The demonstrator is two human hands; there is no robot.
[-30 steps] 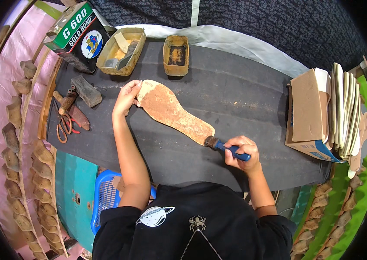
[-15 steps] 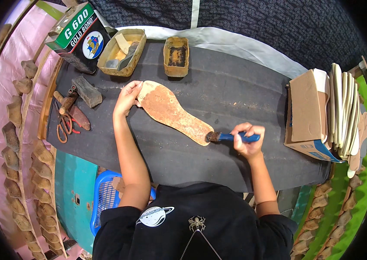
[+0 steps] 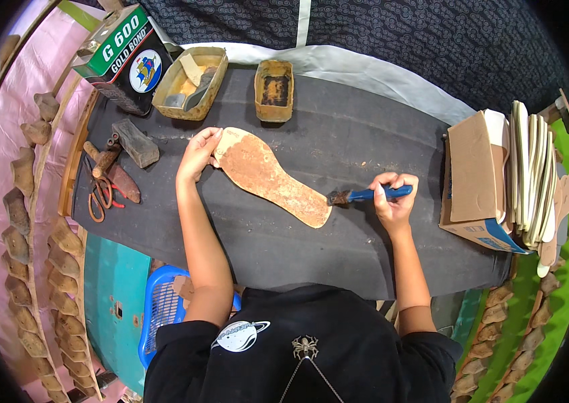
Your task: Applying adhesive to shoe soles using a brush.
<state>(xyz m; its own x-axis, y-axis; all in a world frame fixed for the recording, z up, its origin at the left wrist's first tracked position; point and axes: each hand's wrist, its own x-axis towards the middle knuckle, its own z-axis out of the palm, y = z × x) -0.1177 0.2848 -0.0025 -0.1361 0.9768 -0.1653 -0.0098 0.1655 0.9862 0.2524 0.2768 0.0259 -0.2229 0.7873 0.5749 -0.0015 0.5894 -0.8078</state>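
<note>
A tan shoe insole (image 3: 271, 176) with a brown, patchy coated surface lies slantwise over the dark tabletop (image 3: 277, 248). My left hand (image 3: 198, 154) pinches its upper left end between thumb and fingers. In my right hand (image 3: 394, 201) is a blue-handled brush (image 3: 371, 194), gripped near the end of its handle. The dark bristles meet the right edge of the insole's lower end; whether they press on it or just hover is hard to tell.
Along the back stand a green-and-black metal can (image 3: 125, 62), a tub with scraps (image 3: 190, 82) and a smaller stained tub (image 3: 274, 91). A dark block (image 3: 135, 142) and scissors (image 3: 100, 195) lie left. A cardboard box (image 3: 473, 168) and stacked pale soles (image 3: 533, 176) sit right.
My right hand and the brush have moved a little to the right and up, and the bristles have slid to the insole's edge. My left hand still holds the insole.
</note>
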